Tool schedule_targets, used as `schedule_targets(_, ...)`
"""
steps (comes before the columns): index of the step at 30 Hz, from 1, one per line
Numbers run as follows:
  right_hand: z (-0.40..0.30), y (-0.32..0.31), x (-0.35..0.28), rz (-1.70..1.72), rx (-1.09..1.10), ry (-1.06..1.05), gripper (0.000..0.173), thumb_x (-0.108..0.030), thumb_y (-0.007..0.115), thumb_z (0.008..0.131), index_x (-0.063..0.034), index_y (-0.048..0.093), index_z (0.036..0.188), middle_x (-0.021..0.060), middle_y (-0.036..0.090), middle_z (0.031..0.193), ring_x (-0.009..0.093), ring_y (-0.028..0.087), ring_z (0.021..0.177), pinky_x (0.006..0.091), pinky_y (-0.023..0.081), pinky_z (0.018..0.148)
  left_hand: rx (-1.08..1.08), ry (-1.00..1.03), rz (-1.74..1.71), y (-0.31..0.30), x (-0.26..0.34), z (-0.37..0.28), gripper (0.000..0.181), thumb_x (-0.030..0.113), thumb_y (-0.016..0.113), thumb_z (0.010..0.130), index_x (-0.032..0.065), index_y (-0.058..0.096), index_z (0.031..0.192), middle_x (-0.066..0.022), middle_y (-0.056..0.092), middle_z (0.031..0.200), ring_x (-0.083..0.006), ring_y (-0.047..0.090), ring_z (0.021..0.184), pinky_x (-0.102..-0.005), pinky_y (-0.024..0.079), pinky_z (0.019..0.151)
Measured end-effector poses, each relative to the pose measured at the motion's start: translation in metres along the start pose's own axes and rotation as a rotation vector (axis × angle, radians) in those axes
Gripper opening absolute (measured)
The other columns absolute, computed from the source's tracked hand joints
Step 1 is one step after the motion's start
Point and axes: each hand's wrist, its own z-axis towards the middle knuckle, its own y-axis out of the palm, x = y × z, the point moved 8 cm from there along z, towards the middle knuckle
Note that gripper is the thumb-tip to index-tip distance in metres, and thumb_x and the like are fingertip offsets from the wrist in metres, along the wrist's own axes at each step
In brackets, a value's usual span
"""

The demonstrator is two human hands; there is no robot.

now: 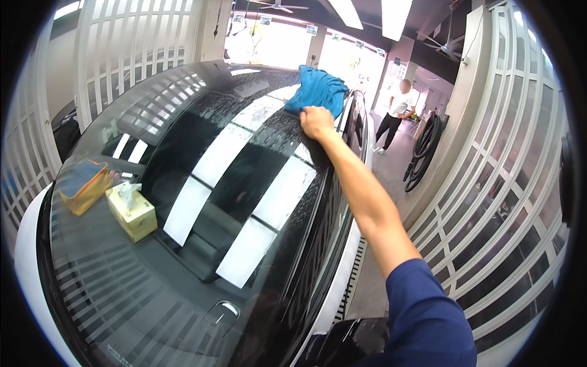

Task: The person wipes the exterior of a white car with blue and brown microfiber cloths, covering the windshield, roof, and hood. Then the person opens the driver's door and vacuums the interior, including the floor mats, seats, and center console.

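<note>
My right hand point(316, 122) grips the near edge of a blue cloth point(318, 89), at the far end of a car's windshield point(238, 183). The cloth is bunched and lies on the upper glass, close to the side of the roof. Water drops wet the glass near the cloth and down its right side. My left hand is out of view. Behind the glass, a yellow tissue box point(133, 213) with a tissue sticking out stands on the dashboard, next to a blue and yellow pouch point(85, 186). White light strips reflect in the windshield.
Slatted metal gates point(500, 183) stand right and left of the car. A coiled black hose point(424, 149) hangs on the right pillar. A person point(400, 110) in a white shirt stands farther back. A floor grate point(352, 280) runs beside the car.
</note>
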Motion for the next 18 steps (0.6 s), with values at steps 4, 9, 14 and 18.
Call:
schedule_targets(4,0.006,-0.005,-0.009,-0.032,-0.008,0.011,0.032,-0.032,0.055,0.093,-0.0065,0.074,0.099,0.0230,0.072,0.101,0.042,0.068,0.099,0.0516,0.054,0.089,-0.006,0.008,0.027,0.003,0.003,0.007,0.037,0.026,0.043,0.106,-0.0055,0.062,0.106,-0.0240,0.063,0.097,-0.0399,0.059,0.087,-0.0490,0.047,0.082)
schedule_targets(9,0.009,0.002,-0.009,-0.050,-0.055,-0.027,0.031,-0.028,0.055,0.094,-0.0048,0.072,0.102,0.0235,0.068,0.111,0.041,0.065,0.107,0.0499,0.053,0.093,0.034,0.019,0.055,-0.006,0.001,0.012,0.035,0.025,0.043,0.105,-0.0052,0.062,0.105,-0.0239,0.062,0.097,-0.0400,0.058,0.086,-0.0489,0.047,0.081)
schedule_targets(14,0.028,0.003,0.002,-0.132,-0.059,0.090,0.041,-0.032,0.050,0.094,-0.0024,0.062,0.121,0.0228,0.058,0.127,0.040,0.054,0.123,0.0547,0.046,0.101,-0.026,-0.004,0.095,-0.009,0.005,0.021,0.034,0.025,0.044,0.104,-0.0049,0.062,0.104,-0.0239,0.062,0.096,-0.0402,0.058,0.086,-0.0487,0.047,0.080)
schedule_targets(18,0.041,0.015,0.009,-0.044,-0.092,0.190,0.057,-0.044,0.045,0.093,0.0012,0.065,0.120,0.0262,0.063,0.129,0.042,0.058,0.124,0.0523,0.043,0.105,-0.108,-0.012,0.074,-0.011,-0.005,0.023,0.034,0.024,0.044,0.103,-0.0047,0.061,0.103,-0.0238,0.061,0.095,-0.0403,0.057,0.085,-0.0486,0.046,0.079)
